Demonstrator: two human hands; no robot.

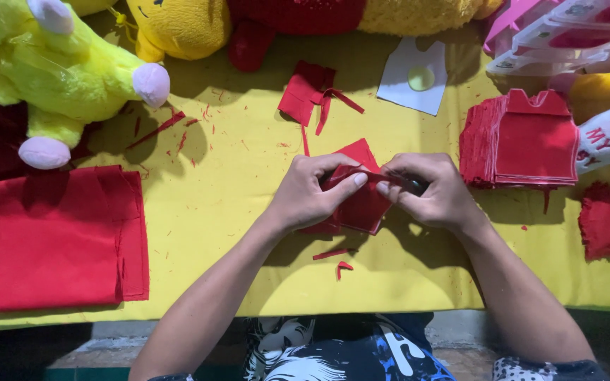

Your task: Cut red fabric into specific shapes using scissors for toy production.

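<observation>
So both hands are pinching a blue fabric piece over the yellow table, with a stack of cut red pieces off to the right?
Not quite: the fabric piece is red, not blue, as the head view shows. Both hands, left hand and right hand, do pinch it over the yellow table, the stack of cut red pieces at right.

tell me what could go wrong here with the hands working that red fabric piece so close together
The left hand and right hand pinch the red fabric piece with fingertips nearly touching around a dark tool I can't identify; if it is a blade, a fingertip might get nicked. The loose red scraps near the table edge could slide off.
</observation>
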